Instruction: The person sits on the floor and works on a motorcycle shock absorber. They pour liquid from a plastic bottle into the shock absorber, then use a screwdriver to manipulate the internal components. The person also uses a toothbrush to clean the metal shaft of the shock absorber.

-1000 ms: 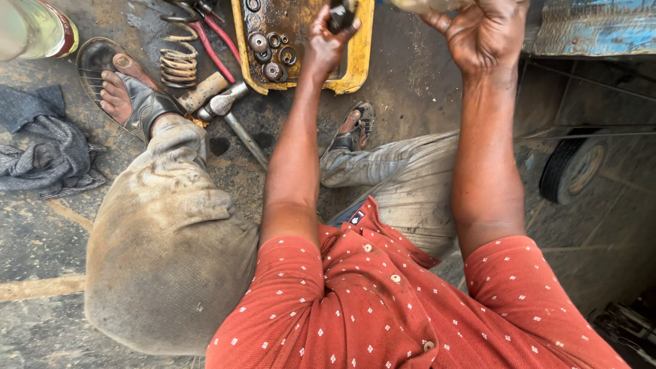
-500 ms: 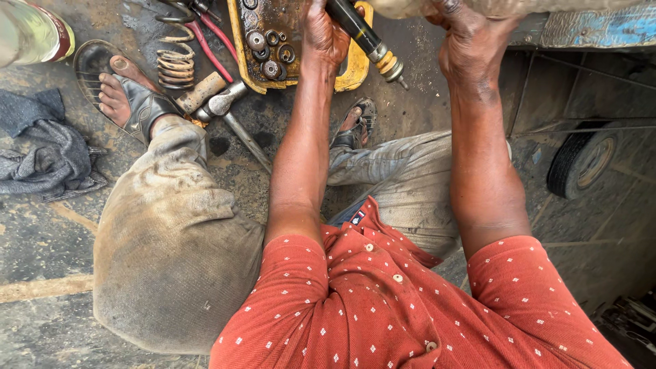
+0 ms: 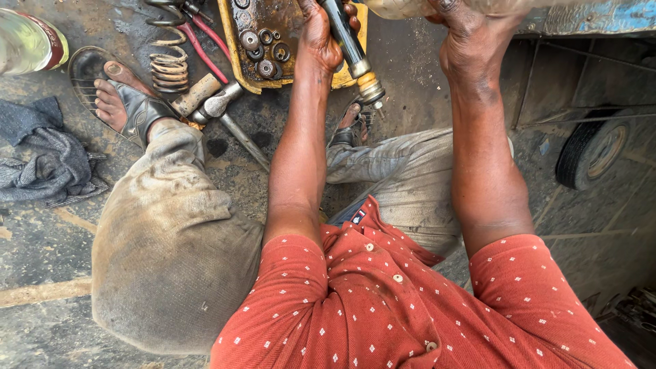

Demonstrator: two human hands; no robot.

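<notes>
Hands (image 3: pixel 321 34) grip a tool (image 3: pixel 355 55) beside yellow tray (image 3: pixel 236 51) of bearings (image 3: pixel 263 51).

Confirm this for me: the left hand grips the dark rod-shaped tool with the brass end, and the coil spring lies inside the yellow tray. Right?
Not quite. In the head view the left hand does grip the dark tool with the brass end, but the coil spring lies on the ground to the left of the yellow tray, not inside it. The tray holds small round metal parts.

Glossy black-handled tool (image 3: pixel 352 51) with brass tip; greasy yellow metal tray (image 3: pixel 236 48).
</notes>
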